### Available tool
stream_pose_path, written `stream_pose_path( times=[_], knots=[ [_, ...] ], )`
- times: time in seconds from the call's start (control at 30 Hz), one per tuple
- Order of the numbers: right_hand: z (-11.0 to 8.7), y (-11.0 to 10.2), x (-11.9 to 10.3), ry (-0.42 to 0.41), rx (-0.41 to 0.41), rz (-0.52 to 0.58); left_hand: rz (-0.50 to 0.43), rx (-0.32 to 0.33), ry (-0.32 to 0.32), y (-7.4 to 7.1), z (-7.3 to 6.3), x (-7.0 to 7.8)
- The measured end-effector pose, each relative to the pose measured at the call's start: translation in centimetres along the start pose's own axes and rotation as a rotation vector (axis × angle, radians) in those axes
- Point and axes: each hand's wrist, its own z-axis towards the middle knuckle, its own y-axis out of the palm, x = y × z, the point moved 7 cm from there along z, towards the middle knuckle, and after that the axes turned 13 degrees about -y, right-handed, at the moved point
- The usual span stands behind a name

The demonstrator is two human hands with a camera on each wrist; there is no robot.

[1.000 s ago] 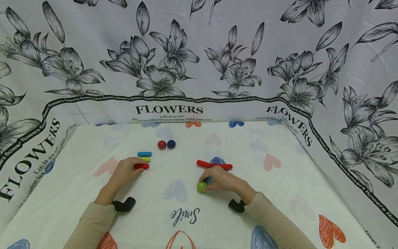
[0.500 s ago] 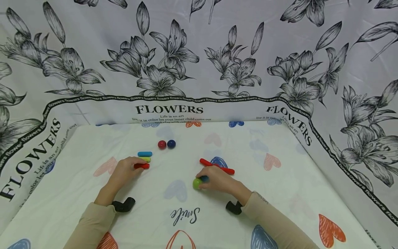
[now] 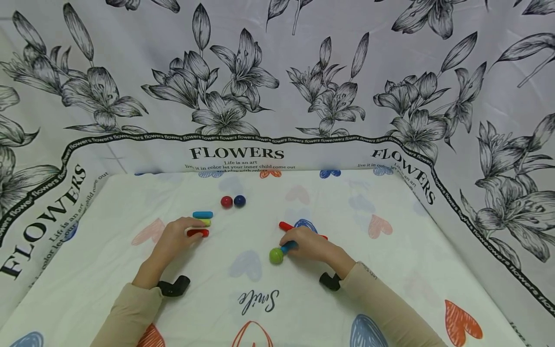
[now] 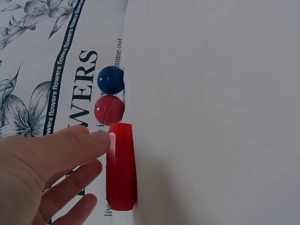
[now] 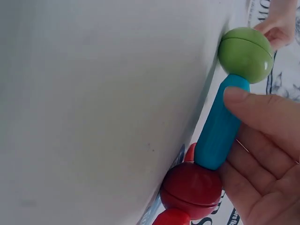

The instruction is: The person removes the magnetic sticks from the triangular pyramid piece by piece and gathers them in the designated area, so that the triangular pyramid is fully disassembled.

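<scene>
In the head view my left hand (image 3: 178,237) is over a short red stick (image 3: 198,233), its fingers straight to loosely bent. The thumb tip touches the stick's edge in the left wrist view, while the other fingertips stay apart from it. My right hand (image 3: 313,245) pinches a turquoise-blue stick (image 5: 220,124) under the thumb. A green ball (image 5: 246,55) sits on one end of that stick and a dark red ball (image 5: 192,190) on the other. Red sticks (image 3: 286,225) join onto the red ball, which the hand hides in the head view.
A blue stick (image 3: 203,214) and a yellow-green stick (image 3: 205,222) lie just beyond the left hand. Farther back, a red ball (image 3: 226,202) and a navy ball (image 3: 240,201) sit side by side on the heart-printed tablecloth (image 3: 390,270). A flower-printed curtain (image 3: 277,96) stands behind.
My right hand first moved the joined sticks and balls slightly left, then slid back right, so more of the blue stick shows beside the green ball. The left hand has hardly moved.
</scene>
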Motion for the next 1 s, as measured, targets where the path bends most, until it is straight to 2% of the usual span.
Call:
stream_pose_path(
  times=[0.27, 0.5, 0.7, 1.0],
  knots=[
    [0.1, 0.1, 0.2, -0.005, 0.002, -0.012, -0.036, 0.0, 0.031, 0.3, -0.3, 1.3],
    [0.4, 0.3, 0.1, 0.006, 0.005, 0.003, -0.085, -0.055, 0.075, 1.6, -0.9, 3.6],
    [0.7, 0.5, -0.1, 0.011, 0.014, 0.008, -0.121, -0.135, 0.115, 3.5, -1.3, 5.5],
    [0.8, 0.6, 0.0, 0.072, 0.01, 0.035, -0.191, -0.283, 0.167, 5.9, -2.2, 8.8]
  ],
)
